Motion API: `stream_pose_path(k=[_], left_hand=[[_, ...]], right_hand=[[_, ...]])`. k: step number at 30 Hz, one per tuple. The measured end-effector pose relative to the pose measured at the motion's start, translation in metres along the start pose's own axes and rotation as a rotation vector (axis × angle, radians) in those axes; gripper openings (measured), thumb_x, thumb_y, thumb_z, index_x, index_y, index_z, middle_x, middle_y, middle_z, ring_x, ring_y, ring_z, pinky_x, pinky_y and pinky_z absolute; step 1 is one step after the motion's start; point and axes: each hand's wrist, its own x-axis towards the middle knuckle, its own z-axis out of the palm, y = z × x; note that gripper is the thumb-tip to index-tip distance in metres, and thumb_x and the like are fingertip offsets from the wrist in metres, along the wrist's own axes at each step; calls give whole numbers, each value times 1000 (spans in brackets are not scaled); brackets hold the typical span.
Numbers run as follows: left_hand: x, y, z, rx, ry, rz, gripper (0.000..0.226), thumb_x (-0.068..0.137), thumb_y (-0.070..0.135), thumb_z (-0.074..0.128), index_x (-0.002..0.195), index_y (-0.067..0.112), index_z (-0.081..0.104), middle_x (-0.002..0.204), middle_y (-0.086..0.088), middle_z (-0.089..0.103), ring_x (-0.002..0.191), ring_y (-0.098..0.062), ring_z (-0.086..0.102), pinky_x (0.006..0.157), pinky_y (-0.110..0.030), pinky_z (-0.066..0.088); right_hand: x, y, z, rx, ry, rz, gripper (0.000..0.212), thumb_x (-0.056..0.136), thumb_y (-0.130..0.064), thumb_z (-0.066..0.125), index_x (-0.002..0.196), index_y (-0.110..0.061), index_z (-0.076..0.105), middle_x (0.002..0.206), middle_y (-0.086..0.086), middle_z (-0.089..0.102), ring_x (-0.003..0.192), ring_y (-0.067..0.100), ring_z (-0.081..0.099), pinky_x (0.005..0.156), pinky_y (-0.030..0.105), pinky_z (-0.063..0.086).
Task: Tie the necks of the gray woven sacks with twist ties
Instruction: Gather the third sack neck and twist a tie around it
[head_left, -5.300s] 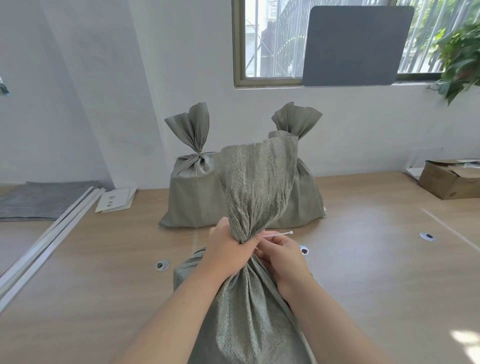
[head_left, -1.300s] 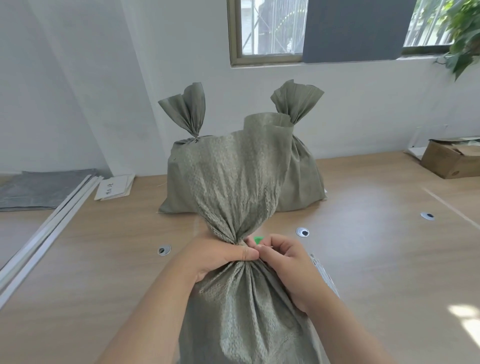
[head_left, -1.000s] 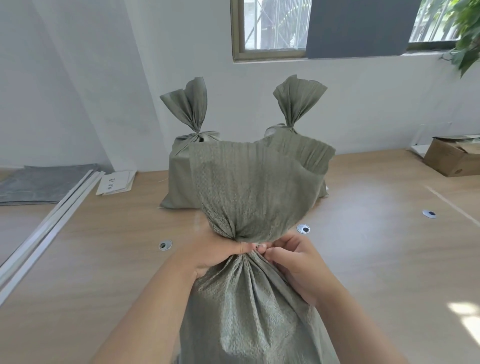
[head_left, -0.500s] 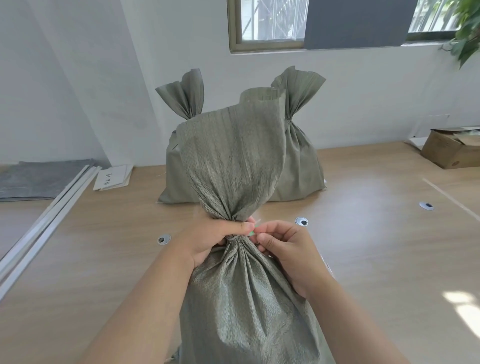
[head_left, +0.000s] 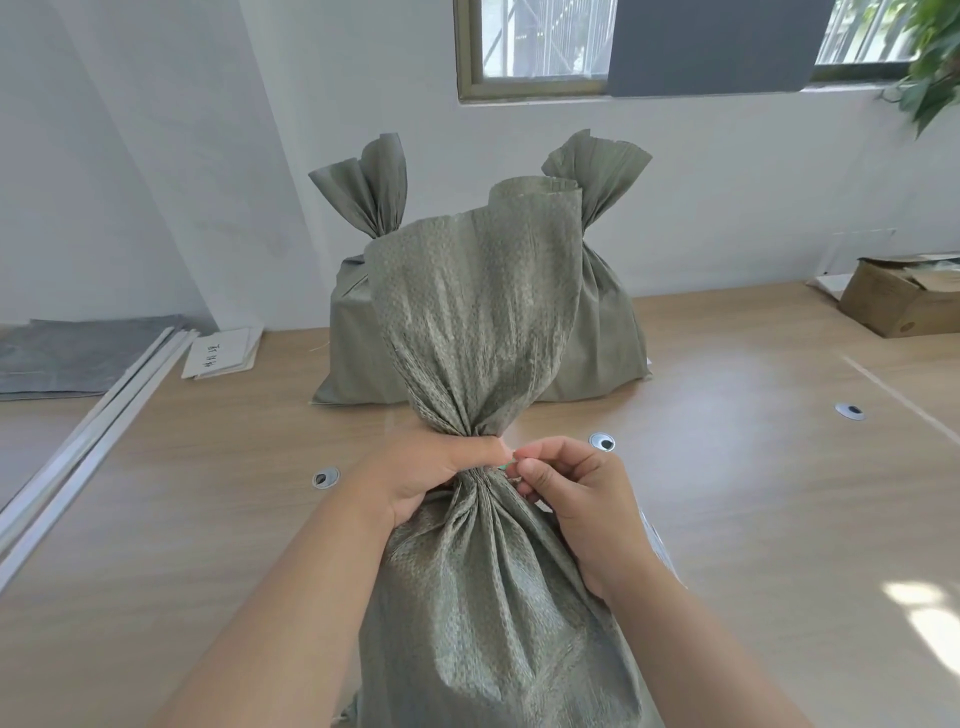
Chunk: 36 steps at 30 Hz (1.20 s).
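The broad surface (head_left: 727, 493) carries three sacks. A tied sack (head_left: 358, 353) and a second tied sack (head_left: 605, 322) are stood at the back near the wall. The near sack (head_left: 493, 597) is stood upright in front of them, its mouth flared above a gathered neck (head_left: 480, 470).

The neck is clasped by the left hand (head_left: 431, 473), with the fingers curled round the gathers. The grip of the right hand (head_left: 576, 493) is pinched on the tie (head_left: 506, 466). Only a small green bit of the tie is seen, just beside the neck. How far the tie has been wound cannot be told.

The largest risk is judged to be to the sack itself. If the neck is tugged sideways while twisting, the tall sack could be tipped onto the surface.

Next, the gathers could be let loose. Should the left grip be slackened before enough turns are made, the stiff weave would likely spring open.

Least, the tie could be lost. It is thin and held only at the fingertips, so it could slip out or be twisted too loosely to hold.
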Motion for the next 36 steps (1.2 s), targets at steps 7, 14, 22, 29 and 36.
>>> stream_pose_path(k=[7,14,22,29,36], left_hand=[[3,0,-1,43,37,-18,44,61,13,80,102,1,73,108,-18,73,107,-34,68,97,-47,52],[1,2,2,67,20,-23,47,54,16,81,96,-2,73,106,-21,73,102,-31,70,101,-50,50],[2,2,2,51,14,-9,50,53,15,82,96,-9,69,109,-28,68,93,-27,67,101,-56,48],[2,2,5,94,67,25,33,59,6,78,91,-3,72,100,-19,74,89,-22,68,97,-54,51],[0,2,6,91,92,18,29,58,4,77,86,-3,71,89,-14,74,85,-22,68,94,-54,52]], right_hand=[[1,-2,-1,13,-3,-31,25,81,7,72,76,-15,80,75,17,71,68,19,59,73,33,50],[3,0,-3,27,-61,-7,29,86,8,67,83,-17,81,77,10,74,69,15,64,73,26,55],[4,-1,-1,18,-59,-18,32,88,9,65,80,-18,80,75,7,74,69,13,64,72,24,55],[4,1,-1,-15,-52,-46,31,87,7,67,80,-20,81,76,5,75,69,13,63,72,27,53],[4,4,-1,-53,-30,-71,26,86,8,68,82,-15,80,76,5,75,68,12,63,72,27,52]])
